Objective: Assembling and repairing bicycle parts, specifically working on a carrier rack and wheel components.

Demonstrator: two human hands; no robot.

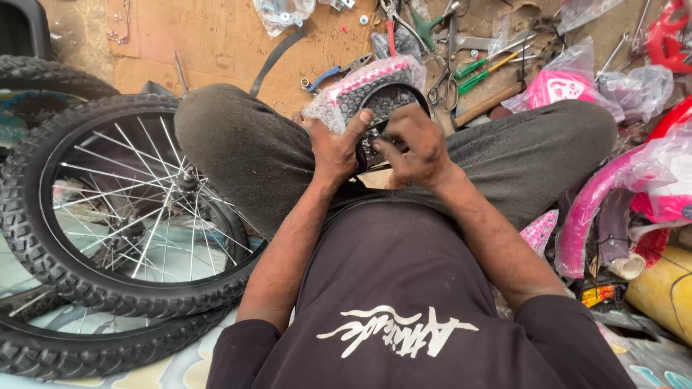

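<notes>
Underneath, seemingly cardboard (216, 43), tool-strewn.

One head-worn camera looks steeply down — close over the seated person's lap.

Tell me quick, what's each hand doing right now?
Left hand: closed, gripping the bubble-wrapped bike part.
Right hand: fingers curled on the same part, pinching at its wrapping.
</notes>
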